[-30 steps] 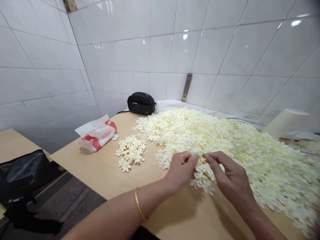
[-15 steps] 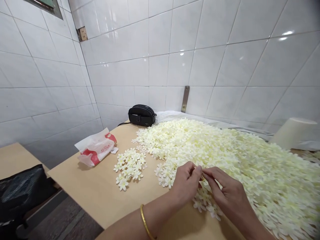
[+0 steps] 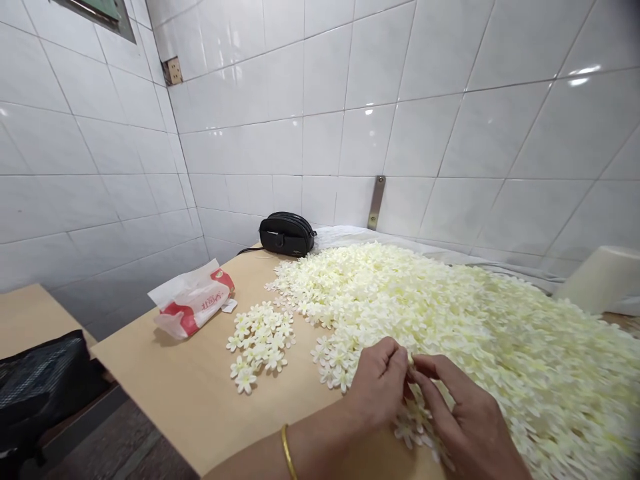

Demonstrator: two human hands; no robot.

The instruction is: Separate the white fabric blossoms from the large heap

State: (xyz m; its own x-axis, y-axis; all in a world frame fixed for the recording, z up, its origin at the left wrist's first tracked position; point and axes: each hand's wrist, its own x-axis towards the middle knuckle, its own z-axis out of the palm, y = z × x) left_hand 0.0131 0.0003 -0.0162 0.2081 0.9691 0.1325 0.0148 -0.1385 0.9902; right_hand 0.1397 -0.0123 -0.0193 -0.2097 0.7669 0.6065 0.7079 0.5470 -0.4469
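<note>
My left hand [image 3: 381, 381] is closed, its thumb pressed to curled fingers, at the near edge of a large heap of pale yellow-white artificial flowers [image 3: 400, 287]. Close beside it, my right hand [image 3: 463, 407] pinches with thumb and forefinger, the tips almost meeting the left fingers. Whatever they hold between them is too small and hidden to make out. Below and between the hands lie a few loose flowers [image 3: 407, 432], partly covered by the right hand. A smaller cluster of flowers [image 3: 263, 340] rests apart on the tabletop, left of the heap.
The wooden table [image 3: 185, 393] carries a red-and-white paper bag [image 3: 195, 303] at left and a black pouch [image 3: 287, 235] at the back. A whitish cone-shaped object [image 3: 600, 280] stands far right against the tiled wall. A black mesh bag [image 3: 45, 380] sits left of the table.
The view has shifted slightly. Both hands stay together at the heap's edge, appearing a little lower and further right; the right fingertips have moved a bit apart from the left thumb.
</note>
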